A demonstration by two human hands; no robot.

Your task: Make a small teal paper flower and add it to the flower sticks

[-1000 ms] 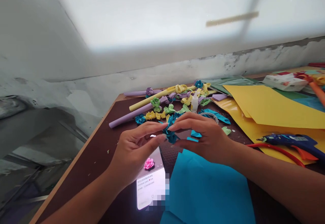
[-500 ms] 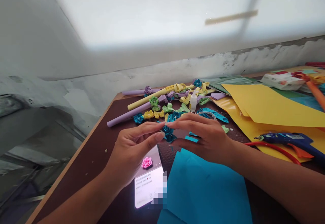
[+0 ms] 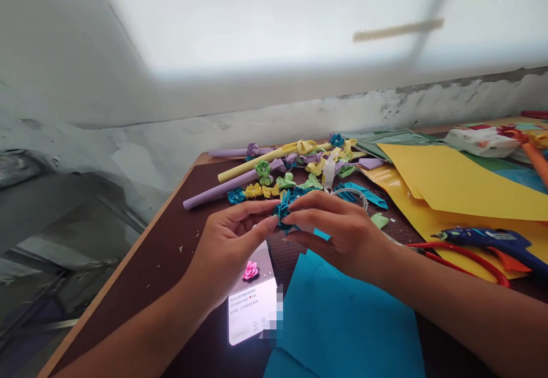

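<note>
Between my two hands, above the table, is a blue paper flower [image 3: 282, 213] with folded petals. My left hand [image 3: 233, 235] pinches its left side between thumb and fingers. From the right, the fingers of my right hand [image 3: 338, 224] press on it and hide part of it. A phone [image 3: 252, 309] lies under my left hand, its lit screen showing a pink flower. Sheets of blue paper [image 3: 351, 315] are spread below my right hand. Behind the held flower, more blue paper flowers and a white glue bottle [image 3: 329, 172] stand out among the pieces.
Purple paper tubes [image 3: 222, 188], a yellow tube [image 3: 246, 165] and a green paper flower [image 3: 263, 171] lie at the back. Yellow sheets [image 3: 462, 178], a blue glue gun [image 3: 488, 238] and red-handled scissors [image 3: 466, 252] are on the right. The table's wooden edge [image 3: 128, 252] runs along the left.
My hands stay around the blue flower; it has turned a little, and my fingers have shifted on it. The whole view has moved slightly.
</note>
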